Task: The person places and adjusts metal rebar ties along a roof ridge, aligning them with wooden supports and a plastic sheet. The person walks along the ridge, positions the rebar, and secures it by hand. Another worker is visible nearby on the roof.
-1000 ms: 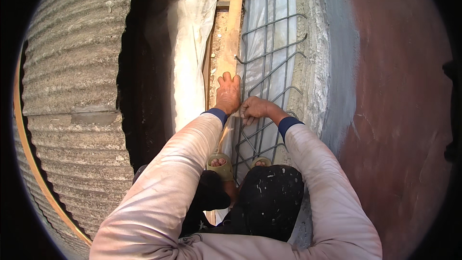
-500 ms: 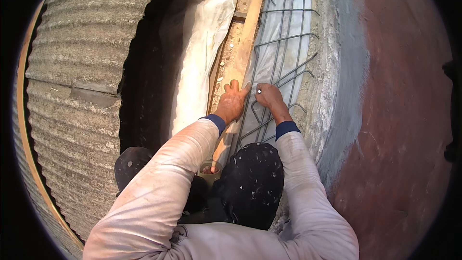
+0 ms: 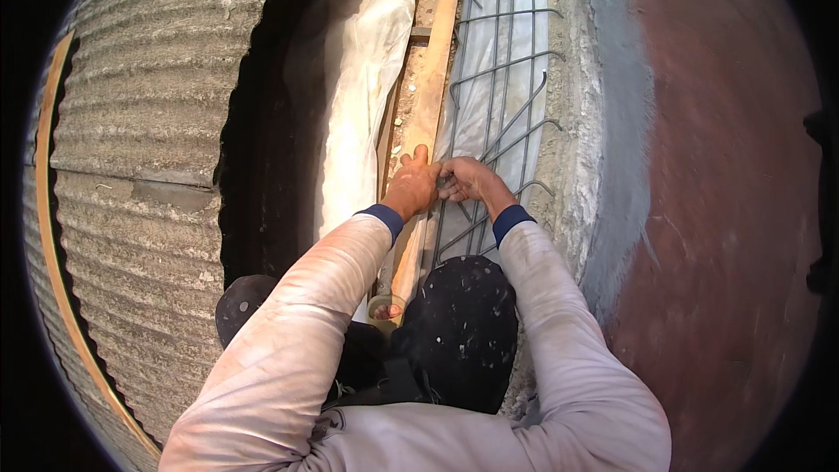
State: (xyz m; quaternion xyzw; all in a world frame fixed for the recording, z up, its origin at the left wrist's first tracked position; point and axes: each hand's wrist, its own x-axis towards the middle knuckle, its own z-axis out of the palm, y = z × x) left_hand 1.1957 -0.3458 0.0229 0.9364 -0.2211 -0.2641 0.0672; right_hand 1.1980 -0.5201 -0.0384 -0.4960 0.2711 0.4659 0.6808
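Left hand (image 3: 412, 185) resting flat on rough wooden plank (image 3: 430, 96), right hand (image 3: 468, 182) pinching thin steel rebar mesh (image 3: 502, 79), over crinkled white plastic sheet (image 3: 363, 96)

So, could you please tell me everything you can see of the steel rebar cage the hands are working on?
The rebar cage is a long frame of dark grey steel bars: lengthwise rods crossed by bent ties at intervals. It lies along a channel lined with pale plastic sheet, between a wooden plank on its left and a rough concrete edge on its right. Some nearer ties sit askew. The right hand grips a bar at its near part; the left hand rests beside it on the plank.
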